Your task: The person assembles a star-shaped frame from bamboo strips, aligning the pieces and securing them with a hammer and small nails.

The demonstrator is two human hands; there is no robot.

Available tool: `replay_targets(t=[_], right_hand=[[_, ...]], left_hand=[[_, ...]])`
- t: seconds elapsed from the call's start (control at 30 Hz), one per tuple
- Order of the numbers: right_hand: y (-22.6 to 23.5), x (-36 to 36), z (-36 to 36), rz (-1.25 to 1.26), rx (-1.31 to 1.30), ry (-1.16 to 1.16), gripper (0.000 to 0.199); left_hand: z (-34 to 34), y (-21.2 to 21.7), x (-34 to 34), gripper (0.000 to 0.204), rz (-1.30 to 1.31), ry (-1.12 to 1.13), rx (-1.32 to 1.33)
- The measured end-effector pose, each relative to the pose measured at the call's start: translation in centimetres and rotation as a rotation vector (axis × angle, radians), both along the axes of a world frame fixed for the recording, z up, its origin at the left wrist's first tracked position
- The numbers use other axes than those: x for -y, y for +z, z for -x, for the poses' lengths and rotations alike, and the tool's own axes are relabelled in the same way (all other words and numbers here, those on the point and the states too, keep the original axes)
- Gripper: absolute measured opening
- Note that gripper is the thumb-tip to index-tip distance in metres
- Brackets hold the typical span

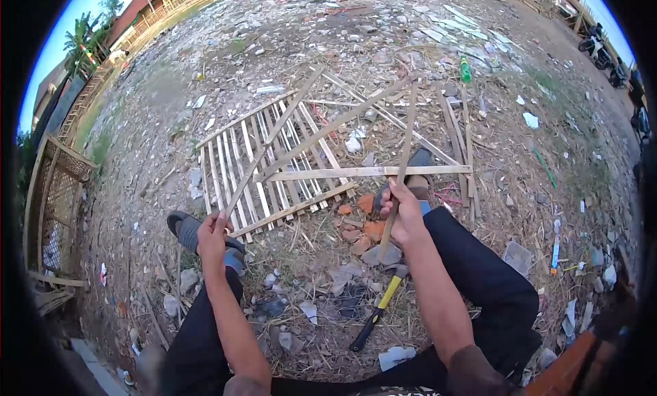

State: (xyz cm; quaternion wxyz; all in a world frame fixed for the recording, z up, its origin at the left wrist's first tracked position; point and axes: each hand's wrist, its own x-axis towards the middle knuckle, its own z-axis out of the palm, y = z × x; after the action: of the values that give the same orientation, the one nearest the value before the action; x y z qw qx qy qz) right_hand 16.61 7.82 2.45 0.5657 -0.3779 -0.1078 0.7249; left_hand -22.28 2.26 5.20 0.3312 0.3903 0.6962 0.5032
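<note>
My left hand [213, 239] is closed, thumb and fingers pinching the lower end of a thin wooden slat [277, 133] that slants up and away to the right. My right hand [404, 208] wraps round another wooden slat [408, 133], which stands lengthwise before me and crosses a pale horizontal slat [321, 174]. A further slat [335, 122] runs diagonally from the horizontal one's left end. Under these lies a slatted wooden panel [236, 167] of narrow strips. A hammer [378, 307] with a yellow and black handle rests on the ground between my legs, its head near the right-hand slat's lower end.
Broken orange bricks [374, 230] lie just beyond the hammer. Loose slats [457, 143] are on the right, with a green bottle [465, 69] farther off. A woven bamboo frame [55, 211] stands at the left. Rubble and litter cover the ground; motorbikes [601, 54] are parked far right.
</note>
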Motion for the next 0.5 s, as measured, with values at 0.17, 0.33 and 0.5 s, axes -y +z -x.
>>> replay_targets(t=[0.17, 0.33, 0.5], right_hand=[[-0.2, 0.2, 0.2, 0.019, 0.021, -0.034, 0.009], [-0.8, 0.4, -0.7, 0.010, 0.052, -0.028, 0.010], [-0.8, 0.3, 0.2, 0.005, -0.011, -0.070, 0.009]], left_hand=[[-2.2, 2.7, 0.6, 0.021, 0.016, 0.022, 0.013], [-1.9, 3.9, 0.7, 0.023, -0.005, 0.007, -0.026], [-6.2, 4.5, 1.8, 0.021, 0.120, -0.328, 0.023]])
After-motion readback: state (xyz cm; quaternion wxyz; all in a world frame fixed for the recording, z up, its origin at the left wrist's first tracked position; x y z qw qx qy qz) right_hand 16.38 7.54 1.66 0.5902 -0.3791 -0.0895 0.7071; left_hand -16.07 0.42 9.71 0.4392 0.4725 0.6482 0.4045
